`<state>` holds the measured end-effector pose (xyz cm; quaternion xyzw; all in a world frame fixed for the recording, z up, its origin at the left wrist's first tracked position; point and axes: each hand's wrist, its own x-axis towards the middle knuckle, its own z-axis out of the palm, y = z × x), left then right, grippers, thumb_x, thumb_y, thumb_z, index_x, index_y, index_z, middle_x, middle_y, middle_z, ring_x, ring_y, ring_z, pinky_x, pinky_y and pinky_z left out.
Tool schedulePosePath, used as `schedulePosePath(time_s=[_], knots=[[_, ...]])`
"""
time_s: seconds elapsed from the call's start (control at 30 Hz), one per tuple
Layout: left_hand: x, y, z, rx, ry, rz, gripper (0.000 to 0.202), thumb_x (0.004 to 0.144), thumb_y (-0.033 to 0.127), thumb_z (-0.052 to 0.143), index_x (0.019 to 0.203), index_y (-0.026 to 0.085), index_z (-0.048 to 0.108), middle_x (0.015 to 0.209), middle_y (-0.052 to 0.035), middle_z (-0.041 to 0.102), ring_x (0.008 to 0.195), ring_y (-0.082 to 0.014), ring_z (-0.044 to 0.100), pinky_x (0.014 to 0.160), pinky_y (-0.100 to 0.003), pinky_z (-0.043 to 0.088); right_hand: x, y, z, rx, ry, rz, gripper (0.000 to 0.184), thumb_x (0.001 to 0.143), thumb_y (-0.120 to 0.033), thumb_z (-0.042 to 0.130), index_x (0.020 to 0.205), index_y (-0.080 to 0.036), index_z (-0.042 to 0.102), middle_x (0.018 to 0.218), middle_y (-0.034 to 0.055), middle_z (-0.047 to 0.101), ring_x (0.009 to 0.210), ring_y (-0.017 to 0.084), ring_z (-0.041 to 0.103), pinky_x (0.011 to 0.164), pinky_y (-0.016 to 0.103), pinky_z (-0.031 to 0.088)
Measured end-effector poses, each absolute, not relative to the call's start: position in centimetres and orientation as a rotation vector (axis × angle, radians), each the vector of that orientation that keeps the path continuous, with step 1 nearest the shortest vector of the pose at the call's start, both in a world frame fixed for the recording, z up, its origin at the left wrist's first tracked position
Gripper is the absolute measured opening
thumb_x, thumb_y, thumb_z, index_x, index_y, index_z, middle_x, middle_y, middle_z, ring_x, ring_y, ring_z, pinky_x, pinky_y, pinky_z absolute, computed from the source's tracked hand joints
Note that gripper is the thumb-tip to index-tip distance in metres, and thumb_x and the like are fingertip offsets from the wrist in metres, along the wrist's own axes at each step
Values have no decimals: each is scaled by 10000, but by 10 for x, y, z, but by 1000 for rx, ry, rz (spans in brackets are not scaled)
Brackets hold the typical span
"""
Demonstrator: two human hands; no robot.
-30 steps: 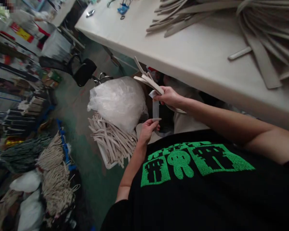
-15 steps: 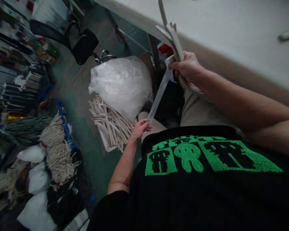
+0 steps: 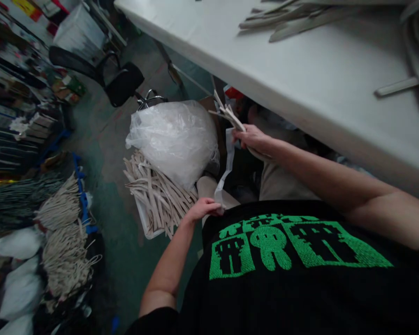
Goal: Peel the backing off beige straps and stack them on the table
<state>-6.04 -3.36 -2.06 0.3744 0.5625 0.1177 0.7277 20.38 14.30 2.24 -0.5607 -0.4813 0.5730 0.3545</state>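
My right hand [image 3: 253, 138] is closed around a bundle of beige strips [image 3: 228, 113], held below the table's edge with the strip ends fanning up and to the left. A thin pale band [image 3: 226, 170] hangs from that bundle down to my left hand [image 3: 205, 207], which pinches its lower end just above my lap, at the hem of my black shirt with green print. The band is slack and slightly curved between the two hands.
A white table [image 3: 300, 83] with more beige strips [image 3: 293, 21] runs across the top right. On the floor at my left stands a white bin of beige strips [image 3: 153, 193] with a clear plastic bag [image 3: 174, 137] on it. A black chair [image 3: 120, 83] and heaps of cords [image 3: 64, 232] lie further left.
My right hand with the bundle dropped from near the table edge to lower down. My left hand drew the band's end down toward my lap, and the band went from taut to slack.
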Motion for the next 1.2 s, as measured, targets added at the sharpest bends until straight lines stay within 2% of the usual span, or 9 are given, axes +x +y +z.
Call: schedulePosePath(time_s=[0.1,0.17,0.27,0.37,0.47,0.57,0.77,0.97,1.2], knots=[[-55,-32,-27,520,1280,573,366,623,427,867,781,132,718,783,-99,736,664,-164,679,595,-251,515,215,114,12,-1443,-1277,1647,243,993,-373,567,888,-158,609,642,-1,658,370,74,414,334,200,301],[-49,-26,-30,374,1269,757,359,608,396,891,784,162,684,742,-50,708,644,-137,662,601,-242,525,223,92,5,-1434,-1263,1784,303,960,-437,585,898,-144,629,639,12,647,362,79,419,333,208,306],[-33,-12,-29,288,1219,932,362,636,398,887,741,192,609,668,34,638,611,-86,623,628,-218,532,237,62,3,-1420,-1256,1854,323,866,-456,673,847,-135,638,610,17,618,356,76,406,331,213,268],[-12,5,-22,244,1197,1039,390,668,414,868,709,188,554,635,68,593,581,-55,593,616,-190,513,251,39,14,-1351,-1251,1867,333,777,-459,736,765,-157,598,594,15,600,370,63,390,347,205,240],[10,19,-13,156,1210,1120,356,683,381,864,723,180,574,641,60,614,576,-57,598,591,-182,490,264,19,31,-1317,-1194,1899,383,702,-471,788,688,-184,534,525,-12,535,366,62,359,347,207,235],[26,26,-6,157,1205,1157,292,718,360,842,766,166,628,698,22,670,617,-78,632,593,-187,479,274,3,42,-1293,-1044,1960,403,727,-526,756,699,-184,544,489,-39,464,356,62,328,339,210,233],[33,33,1,195,1244,1174,192,833,343,742,796,167,673,787,-10,716,678,-87,656,660,-203,474,293,-19,43,-1363,-1123,1875,447,712,-555,795,692,-184,547,492,-23,497,376,78,386,352,213,273],[29,36,-3,205,1270,1162,172,853,318,715,813,154,680,805,-27,726,688,-93,659,665,-208,464,300,-38,43,-1422,-1302,1882,526,750,-650,726,956,-169,668,524,-43,489,406,97,401,374,227,293],[28,33,-7,149,1229,1148,143,864,289,700,819,156,677,740,-3,696,663,-95,652,666,-223,466,298,-43,40,-1350,-1655,1671,438,804,-624,668,749,-190,657,600,-17,522,542,129,463,489,246,336]])
